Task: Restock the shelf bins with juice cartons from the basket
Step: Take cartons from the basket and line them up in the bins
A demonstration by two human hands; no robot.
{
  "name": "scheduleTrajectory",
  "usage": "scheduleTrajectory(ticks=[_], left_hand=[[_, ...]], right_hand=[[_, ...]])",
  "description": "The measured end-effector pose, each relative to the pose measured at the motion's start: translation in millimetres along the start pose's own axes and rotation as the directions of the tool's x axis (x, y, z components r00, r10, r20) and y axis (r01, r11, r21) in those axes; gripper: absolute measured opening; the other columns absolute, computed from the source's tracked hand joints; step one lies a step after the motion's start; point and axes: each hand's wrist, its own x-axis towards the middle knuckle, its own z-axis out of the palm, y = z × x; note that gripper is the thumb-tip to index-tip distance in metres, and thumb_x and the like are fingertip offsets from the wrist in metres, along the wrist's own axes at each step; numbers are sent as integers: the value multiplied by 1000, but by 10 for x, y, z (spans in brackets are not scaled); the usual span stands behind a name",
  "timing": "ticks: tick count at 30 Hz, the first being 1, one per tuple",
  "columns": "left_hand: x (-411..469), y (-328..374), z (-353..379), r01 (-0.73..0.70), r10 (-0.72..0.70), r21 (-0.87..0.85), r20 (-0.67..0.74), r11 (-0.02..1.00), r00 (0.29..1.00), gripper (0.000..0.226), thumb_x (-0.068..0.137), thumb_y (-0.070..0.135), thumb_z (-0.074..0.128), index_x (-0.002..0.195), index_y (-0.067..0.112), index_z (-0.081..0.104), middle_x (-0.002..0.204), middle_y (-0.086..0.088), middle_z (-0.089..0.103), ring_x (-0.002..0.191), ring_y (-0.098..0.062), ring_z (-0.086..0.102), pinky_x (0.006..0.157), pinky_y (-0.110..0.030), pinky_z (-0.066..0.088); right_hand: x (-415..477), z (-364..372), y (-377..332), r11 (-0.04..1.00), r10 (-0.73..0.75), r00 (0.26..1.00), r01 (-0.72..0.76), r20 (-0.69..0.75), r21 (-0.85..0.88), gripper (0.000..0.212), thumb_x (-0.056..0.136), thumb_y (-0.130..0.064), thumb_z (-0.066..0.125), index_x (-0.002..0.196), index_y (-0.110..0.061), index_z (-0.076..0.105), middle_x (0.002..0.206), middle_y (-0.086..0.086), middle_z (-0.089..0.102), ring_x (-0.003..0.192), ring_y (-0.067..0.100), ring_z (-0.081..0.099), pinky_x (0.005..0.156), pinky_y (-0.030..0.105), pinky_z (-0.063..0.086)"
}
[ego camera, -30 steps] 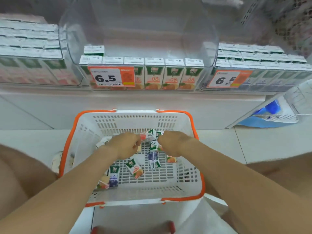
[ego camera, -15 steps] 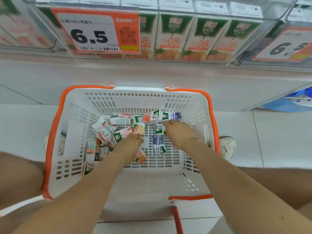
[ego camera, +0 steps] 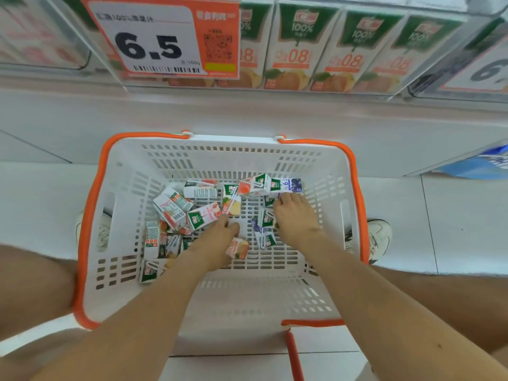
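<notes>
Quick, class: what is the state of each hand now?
Left hand: cannot tell; grip hidden among small juice cartons in the white orange-rimmed plastic basket.
Right hand: open, fingertips touching a purple-and-white blueberry carton.

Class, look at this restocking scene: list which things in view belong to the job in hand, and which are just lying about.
Part of the job:
basket
juice cartons loose in it
shelf bin of upright cartons
left hand
right hand

Just lying about:
price tag reading 6.5
blue bag at the far right
white shoe beside the basket
</notes>
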Motion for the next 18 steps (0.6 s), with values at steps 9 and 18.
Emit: scheduleTrajectory(ticks=[9,18], left_hand=[[-238,-16,-597,65,-201,-687,-120,724,972,41,72,16,98,101,24,70,123,1,65,114,-18,63,77,-29,53],[-838,337,-1486,-21,-153,-748,-163,663,975,46,69,6,97,106,25,78,115,-3,74,111,-19,70,86,-30,59]], right_hand=[[-316,-623,44,369,-60,937,-300,344,880,43,93,-16,71,133,-22,57,85,2,61,61,14,56,59,28,44],[-861,-1550,59,134,-65,964,-248,258,959,60,89,-70,60,133,-29,60,104,-2,65,67,14,62,71,36,51]])
